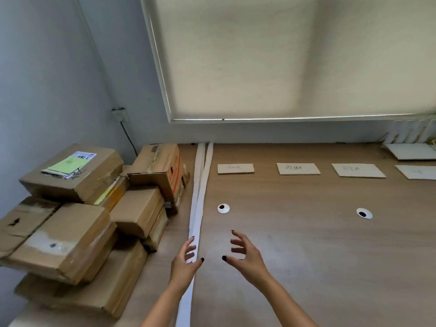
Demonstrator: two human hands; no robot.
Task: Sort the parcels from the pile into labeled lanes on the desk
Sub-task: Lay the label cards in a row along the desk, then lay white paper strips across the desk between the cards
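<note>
Wooden desk [306,244]: taped, dented brown cardboard parcels [77,213] heaped at nine o'clock; left hand [186,258] and right hand [245,253] empty, fingers spread.

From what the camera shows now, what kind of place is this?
Probably a small office or mailroom used for sorting: a pile of cardboard parcels on a wooden desk with cable holes, and paper lane labels under a blinded window.
</note>
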